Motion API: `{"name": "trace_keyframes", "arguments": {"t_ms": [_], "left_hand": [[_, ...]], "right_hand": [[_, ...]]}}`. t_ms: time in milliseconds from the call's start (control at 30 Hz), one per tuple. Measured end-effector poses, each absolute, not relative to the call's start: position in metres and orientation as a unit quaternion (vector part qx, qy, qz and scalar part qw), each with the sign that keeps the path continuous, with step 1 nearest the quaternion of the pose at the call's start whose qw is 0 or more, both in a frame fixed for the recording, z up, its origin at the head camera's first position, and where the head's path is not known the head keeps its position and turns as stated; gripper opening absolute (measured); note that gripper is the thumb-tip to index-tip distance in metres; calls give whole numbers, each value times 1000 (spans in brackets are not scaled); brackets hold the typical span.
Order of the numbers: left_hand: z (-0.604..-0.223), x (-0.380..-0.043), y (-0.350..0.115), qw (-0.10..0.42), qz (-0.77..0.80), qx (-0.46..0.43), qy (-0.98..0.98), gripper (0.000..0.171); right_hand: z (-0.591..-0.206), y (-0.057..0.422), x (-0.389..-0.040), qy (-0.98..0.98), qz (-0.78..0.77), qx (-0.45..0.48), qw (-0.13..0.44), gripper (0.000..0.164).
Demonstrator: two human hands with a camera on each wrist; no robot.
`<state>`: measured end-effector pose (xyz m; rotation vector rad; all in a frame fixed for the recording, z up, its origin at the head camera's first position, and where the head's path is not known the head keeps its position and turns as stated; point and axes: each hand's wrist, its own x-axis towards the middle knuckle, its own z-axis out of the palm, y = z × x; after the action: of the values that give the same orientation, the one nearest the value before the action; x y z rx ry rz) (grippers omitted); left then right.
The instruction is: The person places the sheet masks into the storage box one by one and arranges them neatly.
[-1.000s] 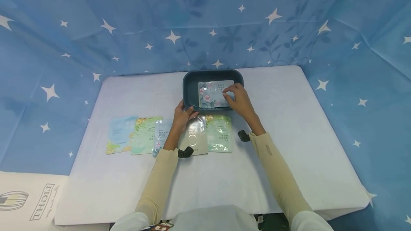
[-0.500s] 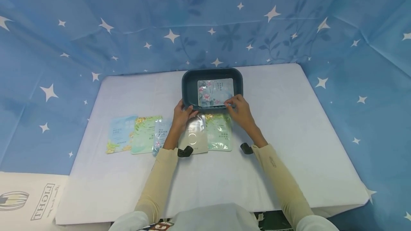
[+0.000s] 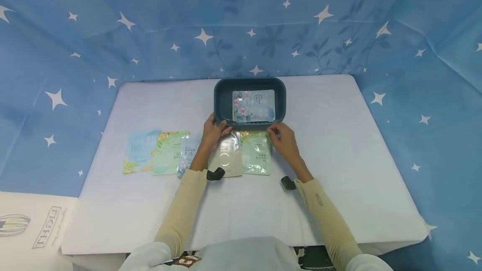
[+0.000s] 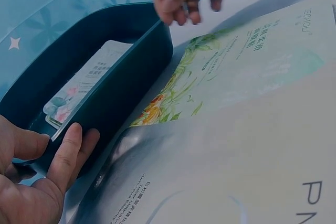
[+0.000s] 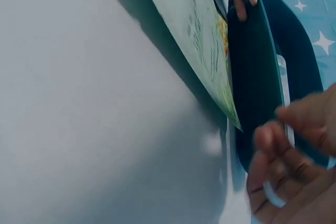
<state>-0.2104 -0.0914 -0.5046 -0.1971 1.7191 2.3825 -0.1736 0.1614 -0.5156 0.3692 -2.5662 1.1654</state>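
A dark teal plastic tray [image 3: 250, 127] stands at the back of the table, with a floral sheet mask packet [image 3: 254, 106] lying flat inside. My left hand [image 3: 213, 131] grips its front left corner; in the left wrist view the thumb is inside the rim and the fingers [image 4: 67, 153] are outside. Close by the front right corner, my right hand [image 3: 284, 139] has loosely bent fingers with nothing between them. The right wrist view shows this hand [image 5: 299, 166] blurred at the rim. In front of the tray lie a silver-beige packet [image 3: 230, 156] and a green one [image 3: 256, 154].
To the left are a pale blue packet [image 3: 140, 149], a green packet [image 3: 167, 154] and a small blue packet [image 3: 186, 154], partly behind the left forearm. The white-covered table [image 3: 339, 137] meets a blue star-patterned curtain [image 3: 271, 24]. A printed cloth [image 3: 34, 229] hangs at lower left.
My right hand has left the packet in the tray and moved toward the person, to the front right corner. My left hand stays on the tray's rim.
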Motion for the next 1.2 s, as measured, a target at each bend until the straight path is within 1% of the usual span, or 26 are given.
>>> {"name": "trace_keyframes", "arguments": {"t_ms": [167,333,567,733,800,933,1200], "left_hand": [[-506,-218,-91,89,806,-64,581,59],[-512,-223,-90,74,808,-65,581,58],[-511,-219,-90,87,809,-68,577,59],[-514,-216,-89,82,812,-61,575,58],[-519,-217,-89,76,813,-62,574,57],[-515,-215,-91,81,818,-62,566,58],[-503,-209,-91,94,815,-56,569,58]], "right_hand": [[-515,162,-168,-912,392,41,116,12],[-513,162,-166,-932,356,-18,62,19],[-507,161,-158,-943,324,-62,-36,27],[-506,159,-154,-943,314,-75,-81,31],[-506,159,-153,-944,309,-73,-88,33],[-505,156,-152,-947,296,-72,-99,33],[-506,152,-152,-938,326,-78,-92,24]]}}
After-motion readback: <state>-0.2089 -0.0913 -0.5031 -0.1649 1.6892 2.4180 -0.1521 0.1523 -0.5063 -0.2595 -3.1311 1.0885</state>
